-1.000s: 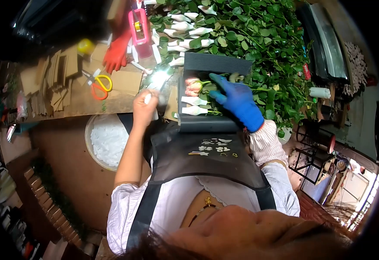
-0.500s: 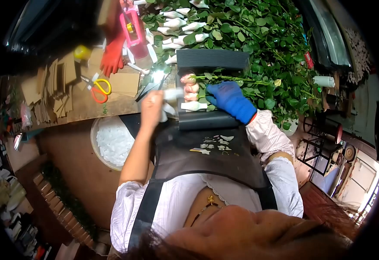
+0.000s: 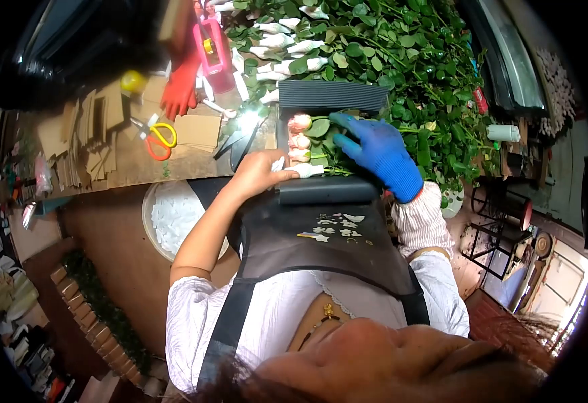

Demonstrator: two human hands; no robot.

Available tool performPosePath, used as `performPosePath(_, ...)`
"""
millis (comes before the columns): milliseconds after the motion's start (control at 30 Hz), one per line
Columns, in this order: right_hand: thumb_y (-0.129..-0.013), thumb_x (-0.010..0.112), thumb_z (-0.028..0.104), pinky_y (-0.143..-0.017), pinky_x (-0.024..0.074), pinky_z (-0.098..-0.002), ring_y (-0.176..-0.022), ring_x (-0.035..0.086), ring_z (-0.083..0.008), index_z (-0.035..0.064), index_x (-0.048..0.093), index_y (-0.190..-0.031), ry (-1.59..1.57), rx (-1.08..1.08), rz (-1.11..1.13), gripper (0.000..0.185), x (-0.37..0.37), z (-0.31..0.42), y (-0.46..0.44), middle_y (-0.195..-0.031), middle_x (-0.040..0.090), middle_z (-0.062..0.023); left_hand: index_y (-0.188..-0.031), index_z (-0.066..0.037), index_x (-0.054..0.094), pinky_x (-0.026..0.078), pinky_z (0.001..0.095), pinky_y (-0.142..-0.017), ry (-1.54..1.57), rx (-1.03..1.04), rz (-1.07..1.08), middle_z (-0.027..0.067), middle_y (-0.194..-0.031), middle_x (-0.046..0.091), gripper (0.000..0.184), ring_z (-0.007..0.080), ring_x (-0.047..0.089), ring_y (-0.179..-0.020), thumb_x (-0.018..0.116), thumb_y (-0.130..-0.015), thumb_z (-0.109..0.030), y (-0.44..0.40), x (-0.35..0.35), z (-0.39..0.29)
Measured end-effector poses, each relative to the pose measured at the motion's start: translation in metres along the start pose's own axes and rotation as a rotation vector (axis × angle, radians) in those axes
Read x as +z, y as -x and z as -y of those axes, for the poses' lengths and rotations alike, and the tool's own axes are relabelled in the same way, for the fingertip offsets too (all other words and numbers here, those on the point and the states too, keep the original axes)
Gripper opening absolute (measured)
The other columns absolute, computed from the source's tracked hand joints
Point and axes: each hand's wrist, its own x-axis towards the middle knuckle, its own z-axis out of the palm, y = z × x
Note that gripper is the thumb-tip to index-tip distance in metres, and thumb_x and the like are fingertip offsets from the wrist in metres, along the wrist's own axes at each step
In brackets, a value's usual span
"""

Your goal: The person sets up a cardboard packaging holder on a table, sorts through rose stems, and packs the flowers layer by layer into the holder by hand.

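Observation:
My bare left hand is closed at the left edge of the dark ribbed holder, with a bit of white foam sleeve showing between the fingers. Its thumb lies against a rose bud in a white net sleeve. Above that bud, pale pink roses lie in a column with their heads to the left. My right hand, in a blue glove, is over their stems and leaves with thumb and fingers apart. Part of the stems is hidden under the glove. The holder's raised ribbed side stands behind the roses.
Leafy rose stems with white-sleeved heads cover the far bench. At left are scissors, cardboard pieces, a red glove and a pink container. A tub of white sleeves stands below the bench edge.
My left hand has moved right and down to the lowest, sleeved rose. My gloved right hand has shifted slightly right, its fingers more spread. A leaf now shows beside the pink roses.

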Motion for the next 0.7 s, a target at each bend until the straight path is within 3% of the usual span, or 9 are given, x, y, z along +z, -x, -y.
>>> performPosePath(100, -0.090, 0.066, 0.044, -0.074, 0.0548, -0.0449, -0.085, 0.070, -0.0324, 0.0214, 0.065, -0.123, -0.051, -0.090, 0.228, 0.040, -0.009, 0.012, 0.007, -0.095, 0.073, -0.0110, -0.091, -0.007, 0.071, 0.048, 0.0367, -0.066, 0.030, -0.104, 0.085, 0.0118, -0.071, 0.064, 0.036, 0.0195, 0.060, -0.065, 0.082, -0.082, -0.039, 0.000, -0.005, -0.006)
performPosePath(200, -0.089, 0.066, 0.046, -0.067, 0.0531, -0.0460, -0.077, 0.069, -0.0332, 0.0150, 0.068, -0.100, 0.145, -0.180, 0.515, 0.033, 0.017, 0.019, -0.004, -0.083, 0.070, -0.0105, -0.092, -0.003, 0.072, 0.050, 0.0343, -0.071, 0.176, -0.187, 0.167, 0.0087, -0.075, 0.068, 0.035, 0.0150, 0.061, -0.071, 0.079, -0.086, -0.036, -0.004, 0.005, 0.008)
performPosePath(333, -0.089, 0.065, 0.043, -0.078, 0.0557, -0.0465, -0.088, 0.072, -0.0325, 0.0113, 0.073, -0.103, 0.278, -0.180, 0.723, 0.035, 0.039, 0.023, -0.020, -0.092, 0.073, -0.0141, -0.089, -0.003, 0.070, 0.045, 0.0268, -0.063, 0.390, -0.104, -0.008, -0.0012, -0.071, 0.062, 0.030, 0.0063, 0.053, -0.068, 0.072, -0.094, -0.032, -0.001, 0.022, 0.010)
performPosePath(433, -0.089, 0.065, 0.037, -0.077, 0.0566, -0.0460, -0.088, 0.072, -0.0325, 0.0097, 0.074, -0.097, 0.310, -0.183, 0.778, 0.030, 0.042, 0.029, -0.026, -0.094, 0.074, -0.0149, -0.087, -0.004, 0.068, 0.041, 0.0249, -0.058, 0.507, -0.108, -0.152, -0.0045, -0.070, 0.059, 0.027, 0.0039, 0.049, -0.065, 0.069, -0.096, -0.029, 0.007, 0.039, 0.014)
performPosePath(533, -0.085, 0.066, 0.032, -0.070, 0.0565, -0.0469, -0.082, 0.072, -0.0333, 0.0113, 0.076, -0.087, 0.282, -0.229, 0.670, 0.023, 0.053, 0.020, -0.024, -0.087, 0.073, -0.0166, -0.084, -0.007, 0.066, 0.037, 0.0239, -0.055, 0.656, -0.225, -0.329, -0.0067, -0.068, 0.055, 0.025, 0.0028, 0.046, -0.063, 0.069, -0.096, -0.028, 0.022, 0.041, 0.016)
performPosePath(567, -0.084, 0.066, 0.032, -0.069, 0.0564, -0.0471, -0.080, 0.072, -0.0336, 0.0120, 0.076, -0.086, 0.267, -0.249, 0.633, 0.023, 0.055, 0.016, -0.020, -0.085, 0.073, -0.0169, -0.083, -0.007, 0.065, 0.036, 0.0239, -0.054, 0.579, -0.189, -0.445, -0.0077, -0.067, 0.053, 0.025, 0.0037, 0.046, -0.061, 0.072, -0.095, -0.028, 0.035, 0.031, 0.019)
performPosePath(600, -0.083, 0.067, 0.033, -0.066, 0.0550, -0.0484, -0.076, 0.071, -0.0346, 0.0127, 0.075, -0.080, 0.221, -0.291, 0.571, 0.022, 0.054, 0.013, -0.017, -0.078, 0.071, -0.0173, -0.081, -0.006, 0.065, 0.039, 0.0257, -0.055, 0.529, -0.289, -0.531, -0.0061, -0.068, 0.054, 0.028, 0.0049, 0.047, -0.062, 0.069, -0.095, -0.029, 0.050, 0.018, 0.030)
performPosePath(667, -0.085, 0.066, 0.039, -0.068, 0.0538, -0.0488, -0.078, 0.070, -0.0353, 0.0107, 0.071, -0.086, 0.152, -0.272, 0.616, 0.029, 0.041, 0.010, -0.019, -0.080, 0.070, -0.0165, -0.079, -0.004, 0.061, 0.039, 0.0261, -0.054, 0.329, -0.399, -0.514, -0.0044, -0.067, 0.053, 0.029, 0.0050, 0.046, -0.062, 0.068, -0.095, -0.028, 0.096, -0.020, 0.051)
performPosePath(700, -0.086, 0.066, 0.042, -0.070, 0.0536, -0.0487, -0.079, 0.070, -0.0354, 0.0103, 0.069, -0.088, 0.117, -0.264, 0.626, 0.032, 0.033, 0.011, -0.020, -0.080, 0.070, -0.0161, -0.082, -0.003, 0.065, 0.044, 0.0318, -0.056, 0.117, -0.483, -0.468, 0.0014, -0.066, 0.061, 0.030, 0.0116, 0.054, -0.060, 0.071, -0.092, -0.031, 0.121, -0.034, 0.066)
